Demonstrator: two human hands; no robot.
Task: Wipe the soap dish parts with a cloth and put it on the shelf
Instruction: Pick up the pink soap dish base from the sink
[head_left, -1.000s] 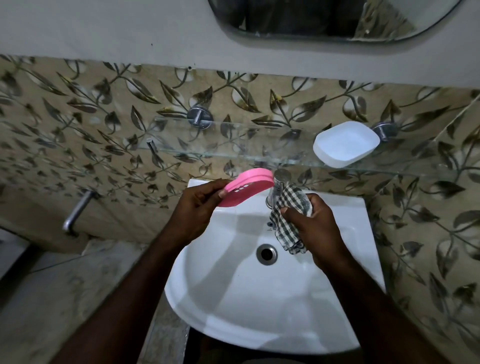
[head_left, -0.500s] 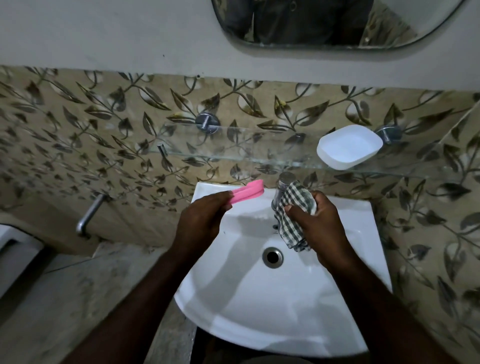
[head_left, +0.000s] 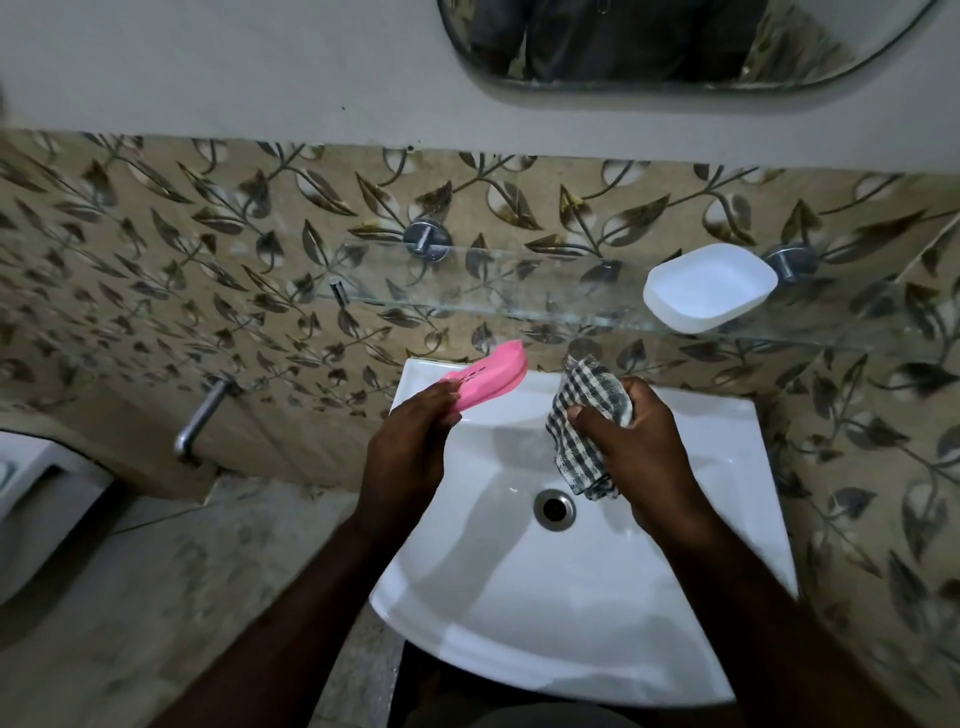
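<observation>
Head view. A: What is changing over this last second?

B: The left hand is rolling the pink tray. A second ago its slotted face was turned to the camera. Half a second ago it was showing edge-on, and now the slots are coming back into sight, with the far end tilting upward.

A: And the cloth?

B: The right hand is keeping the checked cloth bunched just beside the tray's far end. A small gap is showing between them, so they are not touching. The cloth is now hiding the tap that was peeking out earlier.

A: What is that meaning for the task?

B: Probably the person is turning the tray to present a face for wiping, or checking it. No wiping contact is happening at this instant. The white dish is already sitting at the right end of the glass shelf, so the pink tray is looking like the remaining part.

A: How are the hands posing?

B: Both are hovering above the back of the sink. The left grip is holding the tray by its near end, with fingertips lying on the slotted face and the rest of the tray pointing toward the wall. The right grip is closing tightly round the cloth, with the thumb pressing across the front. Loose folds are hanging toward the drain.
</observation>
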